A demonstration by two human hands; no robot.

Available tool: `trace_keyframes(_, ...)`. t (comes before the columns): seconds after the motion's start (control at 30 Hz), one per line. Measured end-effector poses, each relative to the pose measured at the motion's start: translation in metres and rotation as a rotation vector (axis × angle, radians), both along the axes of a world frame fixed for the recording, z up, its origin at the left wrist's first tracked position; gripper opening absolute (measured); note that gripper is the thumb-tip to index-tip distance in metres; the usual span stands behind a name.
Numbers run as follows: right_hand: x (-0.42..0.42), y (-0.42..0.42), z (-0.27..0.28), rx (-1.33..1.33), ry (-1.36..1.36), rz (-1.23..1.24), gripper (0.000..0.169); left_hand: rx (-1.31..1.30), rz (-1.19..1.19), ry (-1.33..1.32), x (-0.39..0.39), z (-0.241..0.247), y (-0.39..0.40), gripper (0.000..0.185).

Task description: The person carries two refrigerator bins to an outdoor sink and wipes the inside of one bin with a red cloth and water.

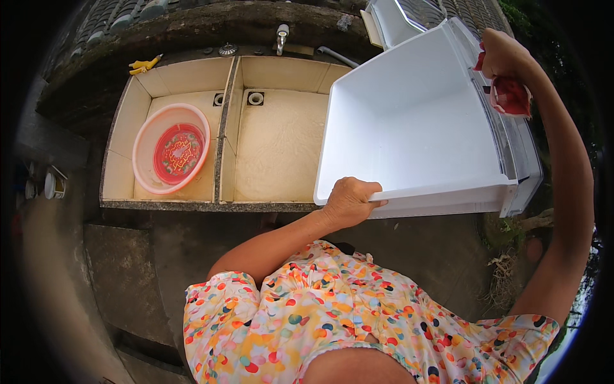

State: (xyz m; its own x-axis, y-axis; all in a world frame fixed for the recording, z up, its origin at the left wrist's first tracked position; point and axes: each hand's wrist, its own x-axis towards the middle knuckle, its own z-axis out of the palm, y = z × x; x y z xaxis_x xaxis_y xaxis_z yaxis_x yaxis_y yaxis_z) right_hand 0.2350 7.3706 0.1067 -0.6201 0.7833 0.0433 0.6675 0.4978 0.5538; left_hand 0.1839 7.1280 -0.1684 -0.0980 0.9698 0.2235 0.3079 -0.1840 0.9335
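Observation:
A large white plastic drawer [407, 129], like one from a refrigerator, is tilted over the right side of a tiled double sink [283, 125]. My left hand [352, 201] grips its near rim, thumb on the inner side. Up at the right, my right hand [506, 55] is closed around a red cloth [511, 97], at the drawer's clear front panel [515, 139]. Part of the cloth hangs below the fist. Whether the cloth presses on the panel, I cannot tell.
The left basin holds a pink plastic tub [171, 149] with a red patterned bottom. Behind the sink are a chrome tap [282, 38], yellow-handled pliers or shears [145, 65], a drain strainer [228, 49] and a grey pipe [338, 56]. Another clear-and-white drawer [395, 21] stands beyond.

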Motion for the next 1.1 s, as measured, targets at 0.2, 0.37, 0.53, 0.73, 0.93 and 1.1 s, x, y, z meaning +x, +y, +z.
trace_keyframes(0.2,0.053,-0.024,-0.02,-0.331,0.542,0.078,0.02,-0.028,0.157,0.505,-0.02,0.057,-0.072,0.014)
trace_keyframes(0.37,0.027,-0.041,-0.053,-0.637,0.58,0.154,0.015,-0.179,0.283,0.773,-0.04,0.102,-0.143,0.002)
trace_keyframes(0.53,-0.039,-0.095,-0.071,-0.789,0.719,0.235,0.023,-0.316,0.444,0.952,-0.067,0.13,-0.215,0.004)
trace_keyframes(0.73,-0.166,-0.18,-0.11,-0.901,0.751,0.275,0.022,-0.409,0.688,1.201,-0.153,0.137,-0.31,0.007)
trace_keyframes(0.93,-0.311,-0.305,-0.158,-1.001,0.748,0.249,0.028,-0.506,0.776,1.371,-0.29,0.112,-0.431,0.008)
trace_keyframes(1.1,-0.411,-0.391,-0.184,-1.058,0.788,0.198,0.027,-0.563,0.798,1.418,-0.403,0.085,-0.511,0.008)
